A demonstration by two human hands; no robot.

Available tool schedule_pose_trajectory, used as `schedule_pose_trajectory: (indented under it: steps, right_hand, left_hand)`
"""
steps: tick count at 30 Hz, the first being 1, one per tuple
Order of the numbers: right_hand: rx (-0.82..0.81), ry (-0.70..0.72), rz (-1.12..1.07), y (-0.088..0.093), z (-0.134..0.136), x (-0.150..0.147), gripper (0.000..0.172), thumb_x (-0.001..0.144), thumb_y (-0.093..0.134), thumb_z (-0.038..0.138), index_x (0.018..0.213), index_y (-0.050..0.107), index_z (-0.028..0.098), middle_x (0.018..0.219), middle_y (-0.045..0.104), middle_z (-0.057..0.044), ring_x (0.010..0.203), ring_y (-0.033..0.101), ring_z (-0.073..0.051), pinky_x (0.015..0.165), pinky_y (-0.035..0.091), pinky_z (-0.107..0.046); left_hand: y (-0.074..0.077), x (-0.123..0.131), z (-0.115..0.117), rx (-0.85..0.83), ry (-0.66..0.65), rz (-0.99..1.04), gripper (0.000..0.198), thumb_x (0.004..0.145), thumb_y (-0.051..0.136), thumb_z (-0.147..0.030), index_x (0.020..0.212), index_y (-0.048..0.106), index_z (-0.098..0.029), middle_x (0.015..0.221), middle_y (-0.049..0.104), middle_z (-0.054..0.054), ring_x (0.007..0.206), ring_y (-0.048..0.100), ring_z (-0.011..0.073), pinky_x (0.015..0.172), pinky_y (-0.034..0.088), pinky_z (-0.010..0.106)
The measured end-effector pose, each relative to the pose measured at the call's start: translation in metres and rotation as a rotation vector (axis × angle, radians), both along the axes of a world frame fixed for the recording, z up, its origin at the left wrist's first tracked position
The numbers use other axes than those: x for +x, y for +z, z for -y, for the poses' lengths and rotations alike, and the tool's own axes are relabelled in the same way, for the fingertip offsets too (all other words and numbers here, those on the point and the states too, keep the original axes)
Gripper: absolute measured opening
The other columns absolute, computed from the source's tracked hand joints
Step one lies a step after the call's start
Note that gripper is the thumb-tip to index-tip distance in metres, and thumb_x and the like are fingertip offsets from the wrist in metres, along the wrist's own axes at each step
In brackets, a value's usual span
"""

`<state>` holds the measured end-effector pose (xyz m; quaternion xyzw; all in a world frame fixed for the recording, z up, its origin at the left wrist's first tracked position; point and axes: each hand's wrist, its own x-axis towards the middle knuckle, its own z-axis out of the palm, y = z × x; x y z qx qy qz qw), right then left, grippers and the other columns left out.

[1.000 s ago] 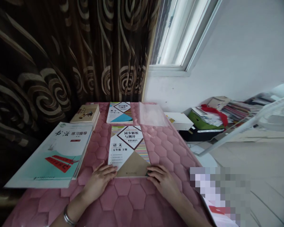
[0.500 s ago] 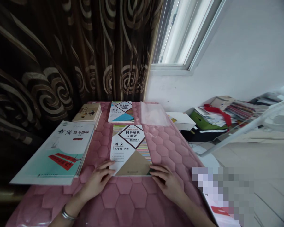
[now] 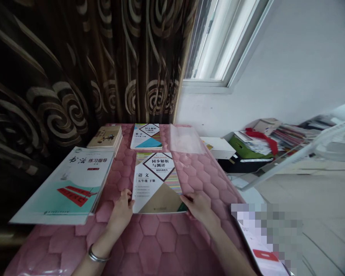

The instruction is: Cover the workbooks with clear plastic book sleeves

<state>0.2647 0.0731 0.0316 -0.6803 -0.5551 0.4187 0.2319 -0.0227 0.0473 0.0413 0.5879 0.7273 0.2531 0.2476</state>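
Note:
A workbook [image 3: 158,188] with a white, tan and striped cover lies in front of me on the pink table cover [image 3: 149,245]. My left hand [image 3: 122,209], a silver bangle on its wrist, has its fingers curled against the book's lower left edge. At the lower right corner my right hand [image 3: 199,209] grips the same book, thumb on the cover and the other fingers partly hidden at the edge. Behind it lies a smaller-looking blue and white workbook [image 3: 146,137]. Clear plastic book covers [image 3: 186,140] lie flat to its right.
To the left stands a pile of books topped by a teal and white calligraphy book [image 3: 69,188], with tan books [image 3: 105,137] behind it. A dark curtain [image 3: 103,65] hangs at the back. Right of the table are a white box [image 3: 221,147] and stacked papers [image 3: 253,142].
Both hands have gone from resting spread fingers on the cover to curling round the workbook's side edges. The book lies in nearly the same place.

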Motion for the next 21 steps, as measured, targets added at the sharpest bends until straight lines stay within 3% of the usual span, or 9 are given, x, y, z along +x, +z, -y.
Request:
schedule_pose_trajectory:
  steps: [4, 8, 11, 15, 19, 21]
  right_hand:
    - [0.118, 0.094, 0.121, 0.004, -0.004, -0.001, 0.041, 0.085, 0.048, 0.043, 0.050, 0.049, 0.022, 0.043, 0.051, -0.001, 0.051, 0.057, -0.017, 0.048, 0.034, -0.026]
    - [0.180, 0.033, 0.104, -0.002, -0.010, 0.001, 0.041, 0.087, 0.041, 0.047, 0.059, 0.056, 0.021, 0.061, 0.065, -0.005, 0.065, 0.062, -0.021, 0.056, 0.040, -0.028]
    - [0.235, 0.005, 0.104, -0.010, -0.015, 0.004, 0.042, 0.089, 0.036, 0.045, 0.061, 0.057, 0.022, 0.064, 0.067, -0.006, 0.064, 0.062, -0.022, 0.057, 0.040, -0.029]
    - [0.351, -0.007, 0.270, -0.019, -0.017, 0.003, 0.037, 0.091, 0.038, 0.039, 0.064, 0.058, 0.022, 0.066, 0.068, -0.006, 0.062, 0.062, -0.021, 0.056, 0.038, -0.028]
    - [0.320, 0.035, 0.450, -0.021, -0.015, -0.004, 0.035, 0.096, 0.036, 0.032, 0.077, 0.063, 0.020, 0.079, 0.073, -0.009, 0.072, 0.067, -0.021, 0.058, 0.036, -0.026]
    - [0.289, 0.061, 0.523, -0.019, -0.014, -0.008, 0.035, 0.098, 0.037, 0.031, 0.081, 0.064, 0.019, 0.083, 0.073, -0.010, 0.076, 0.068, -0.021, 0.058, 0.035, -0.026]
  left_hand:
    - [-0.005, 0.000, 0.001, 0.008, 0.052, 0.080, 0.022, 0.083, 0.049, -0.001, 0.089, 0.043, -0.022, 0.092, 0.064, 0.004, 0.088, 0.069, 0.0183, 0.081, 0.052, 0.033]
    - [-0.004, 0.006, 0.001, -0.145, 0.072, 0.233, 0.019, 0.089, 0.041, -0.004, 0.092, 0.041, -0.022, 0.098, 0.064, 0.003, 0.079, 0.068, 0.0137, 0.059, 0.052, 0.024]
    - [-0.002, 0.011, -0.005, -0.197, 0.080, 0.271, 0.019, 0.089, 0.041, -0.004, 0.094, 0.041, -0.022, 0.104, 0.064, 0.004, 0.080, 0.067, 0.0123, 0.055, 0.051, 0.021]
    - [-0.001, 0.013, -0.016, -0.154, 0.061, 0.126, 0.018, 0.089, 0.043, -0.003, 0.095, 0.044, -0.020, 0.102, 0.064, 0.005, 0.089, 0.067, 0.0146, 0.068, 0.053, 0.025]
    - [0.003, 0.014, -0.017, -0.087, -0.034, -0.166, 0.021, 0.088, 0.041, 0.000, 0.098, 0.050, -0.016, 0.103, 0.065, 0.009, 0.097, 0.066, 0.0168, 0.083, 0.051, 0.029]
    - [0.008, 0.015, -0.014, -0.092, -0.092, -0.346, 0.019, 0.091, 0.040, -0.005, 0.102, 0.053, -0.014, 0.105, 0.064, 0.013, 0.097, 0.067, 0.0196, 0.082, 0.051, 0.031]
